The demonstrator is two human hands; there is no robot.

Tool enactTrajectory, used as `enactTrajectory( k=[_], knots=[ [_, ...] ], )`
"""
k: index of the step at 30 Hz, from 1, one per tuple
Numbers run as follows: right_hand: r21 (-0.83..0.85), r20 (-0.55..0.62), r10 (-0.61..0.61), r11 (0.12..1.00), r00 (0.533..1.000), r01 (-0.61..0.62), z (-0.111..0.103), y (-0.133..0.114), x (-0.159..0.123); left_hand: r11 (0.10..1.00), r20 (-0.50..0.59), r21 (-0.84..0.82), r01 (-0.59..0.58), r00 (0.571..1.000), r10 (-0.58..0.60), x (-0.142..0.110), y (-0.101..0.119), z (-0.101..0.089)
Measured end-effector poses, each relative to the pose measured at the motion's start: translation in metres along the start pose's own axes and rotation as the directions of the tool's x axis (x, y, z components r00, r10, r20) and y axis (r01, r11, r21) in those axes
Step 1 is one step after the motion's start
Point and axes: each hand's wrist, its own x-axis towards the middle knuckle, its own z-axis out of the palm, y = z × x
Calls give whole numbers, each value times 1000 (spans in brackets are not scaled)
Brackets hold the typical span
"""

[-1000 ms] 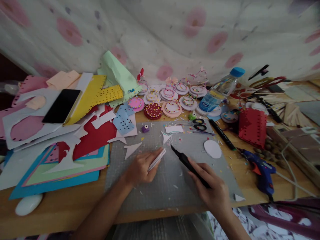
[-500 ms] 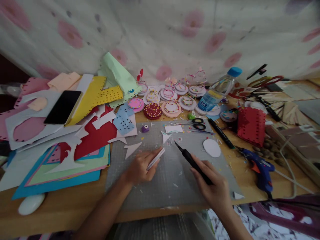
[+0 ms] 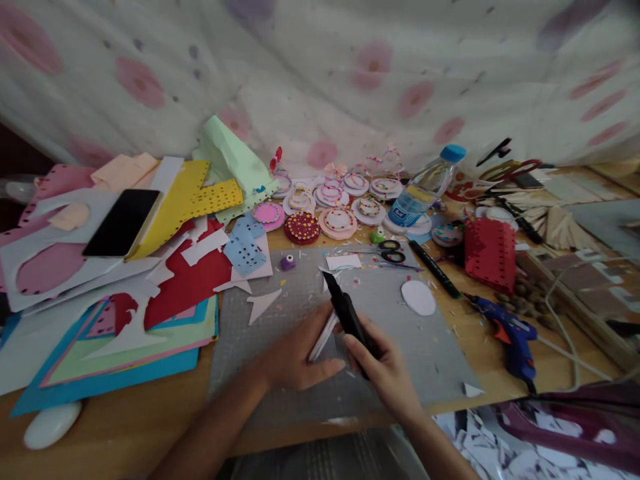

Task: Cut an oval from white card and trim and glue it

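Observation:
Over the grey cutting mat [image 3: 413, 360], my left hand [image 3: 297, 357] grips a thin white layered piece [image 3: 324, 335], seen nearly edge-on, with the thumb stretched out below it. My right hand [image 3: 383, 363] is wrapped around a black craft knife [image 3: 349, 317] whose blade points up and to the left. The knife crosses just above the white piece; whether it touches cannot be made out. Beyond the hands lie black scissors [image 3: 393, 256], a white paper strip [image 3: 345, 262] and paper scraps [image 3: 263, 305]. A white oval [image 3: 419, 297] rests to the right.
Coloured sheets [image 3: 195, 280] and a phone [image 3: 123, 222] are piled on the left. Decorated discs [image 3: 301, 227] and a water bottle [image 3: 425, 190] stand behind the mat. A marker [image 3: 435, 268], a red dotted piece [image 3: 490, 253] and a blue glue gun [image 3: 510, 330] with its cord lie right.
My right hand has brought the knife left, up to the white piece in my left hand. The left hand has turned, its thumb now extended. The view has shifted slightly.

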Motion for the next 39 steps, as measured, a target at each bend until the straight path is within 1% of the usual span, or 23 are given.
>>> enactTrajectory(
  k=[3, 5, 7, 9, 11, 13, 15, 17, 20, 21, 24, 26, 29, 32, 35, 39],
  knots=[
    [29, 16, 1, 1000, 1000, -1, 4, 2, -3, 995, -4, -91, 28, 1000, -29, -3, 0, -5],
    [48, -23, -26, 998, 999, 27, 0, 4, -6, 993, -54, -116, 6, 998, -12, -5, 2, -8],
    [32, -94, -72, 997, 993, 75, -10, 7, -7, 996, -122, -79, -49, 992, 39, -4, 5, -11],
    [-72, -145, -138, 989, 980, 129, -21, 11, -8, 997, -143, -3, -78, 987, 77, -3, 6, -11],
    [-251, -142, -227, 950, 964, 186, -32, 16, -8, 996, -118, 73, -57, 991, 65, -2, 5, -9],
    [-414, -106, -310, 878, 945, 241, -40, 19, -10, 989, -92, 144, -14, 995, 28, -1, 3, -7],
    [-520, -55, -342, 812, 938, 265, -45, 20, -12, 982, -105, 187, 12, 994, 8, 0, 2, -5],
    [-585, 3, -317, 769, 948, 259, -48, 19, -15, 987, -150, 156, 19, 989, 4, 0, 2, -5],
    [-678, 73, -229, 703, 971, 216, -50, 14, -18, 996, -254, 80, 41, 967, -20, 0, 4, -5],
    [-715, 89, -212, 667, 973, 210, -50, 11, -19, 994, -280, 92, 59, 960, -31, 0, 4, -4],
    [-805, 148, -206, 543, 967, 239, -47, 1, -22, 966, -326, 232, 111, 945, -30, 1, 1, 1],
    [-831, 206, -225, 473, 952, 292, -42, -7, -25, 944, -322, 305, 123, 947, -20, 0, -2, 4],
    [-840, 304, -256, 382, 918, 385, -34, -19, -29, 926, -307, 357, 123, 952, -8, 0, -4, 6],
    [-834, 375, -237, 337, 896, 437, -28, -27, -30, 922, -317, 371, 111, 948, 14, 0, -4, 7],
    [-844, 396, -207, 303, 895, 444, -25, -32, -32, 919, -337, 379, 108, 941, 28, 0, -5, 8],
    [-863, 382, -234, 256, 894, 436, -23, -30, -34, 901, -332, 426, 87, 941, 67, -1, -6, 10]
  ],
)
